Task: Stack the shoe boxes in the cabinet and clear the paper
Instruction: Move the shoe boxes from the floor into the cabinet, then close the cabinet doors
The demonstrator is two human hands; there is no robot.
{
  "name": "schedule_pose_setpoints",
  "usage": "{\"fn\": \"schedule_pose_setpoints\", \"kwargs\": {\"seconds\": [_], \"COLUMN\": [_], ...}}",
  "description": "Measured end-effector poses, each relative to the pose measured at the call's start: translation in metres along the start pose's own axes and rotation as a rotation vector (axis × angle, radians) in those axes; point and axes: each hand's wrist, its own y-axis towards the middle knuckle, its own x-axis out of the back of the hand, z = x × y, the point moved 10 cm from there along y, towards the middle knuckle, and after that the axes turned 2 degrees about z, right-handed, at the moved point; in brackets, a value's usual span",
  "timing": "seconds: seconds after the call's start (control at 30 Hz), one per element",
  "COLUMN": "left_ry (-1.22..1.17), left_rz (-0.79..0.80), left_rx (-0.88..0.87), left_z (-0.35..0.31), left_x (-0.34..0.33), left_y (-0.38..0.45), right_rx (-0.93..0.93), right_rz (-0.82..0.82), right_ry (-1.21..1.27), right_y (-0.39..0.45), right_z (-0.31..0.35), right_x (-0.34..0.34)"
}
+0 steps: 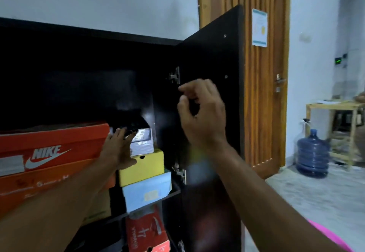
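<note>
An orange shoe box [53, 145] is marked with a white logo. A yellow box [146, 168] is stacked on a pale blue box [147, 191], above a red box [145, 230]. The cabinet [209, 54] is black, the water jug [313, 153] blue, the door [262, 94] striped orange-brown.

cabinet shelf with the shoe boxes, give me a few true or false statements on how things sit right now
1. The black box sits on top of the yellow box. True.
2. The yellow box rests under the light blue box. False: it rests on top of the light blue one.
3. The left hand presses flat against the black box. True.
4. The right hand carries a box. False: its fingers are curled and hold nothing.
5. The cabinet door is closed. False: it stands open.
</note>
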Motion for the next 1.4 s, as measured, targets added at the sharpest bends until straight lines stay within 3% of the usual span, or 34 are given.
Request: {"fn": "schedule_pose_setpoints", "kwargs": {"seconds": [0.07, 0.13, 0.2, 0.3, 0.47, 0.67, 0.9, 1.03, 1.27, 1.4], "left_ry": [-0.014, -0.027, -0.038, -0.031, -0.046, -0.229, -0.557, -0.687, -0.642, -0.497], "left_rz": [0.006, 0.033, 0.058, 0.068, 0.11, 0.138, -0.243, -0.474, -0.917, -1.238], "left_rx": [-0.011, -0.01, 0.0, -0.011, -0.031, -0.044, -0.044, -0.026, -0.052, 0.084], "left_z": [-0.001, 0.0, 0.001, -0.001, -0.004, 0.001, 0.025, 0.061, 0.135, 0.203], "left_x": [0.005, 0.006, 0.007, 0.012, 0.016, 0.008, 0.093, 0.163, 0.287, 0.342], "left_y": [0.001, 0.003, 0.002, 0.001, -0.001, -0.01, -0.066, -0.111, -0.218, -0.292], "right_rx": [0.058, -0.076, -0.342, -0.642, -0.63, -0.584, -0.517, -0.594, -0.674, -0.661], "right_rz": [-0.24, -0.334, -0.19, 0.071, 0.137, 0.028, -0.1, -0.106, 0.068, 0.178], "right_ry": [-0.151, -0.219, -0.103, 0.275, 0.378, 0.492, 0.507, 0.647, 0.657, 0.598], "right_y": [0.03, 0.06, 0.087, 0.104, 0.098, 0.091, 0.077, 0.069, 0.063, 0.068], "right_z": [0.002, -0.019, -0.059, -0.104, -0.104, -0.076, -0.032, -0.013, -0.013, -0.014], "right_x": [0.055, 0.087, 0.087, 0.06, 0.049, 0.016, -0.059, -0.118, -0.195, -0.22]}}
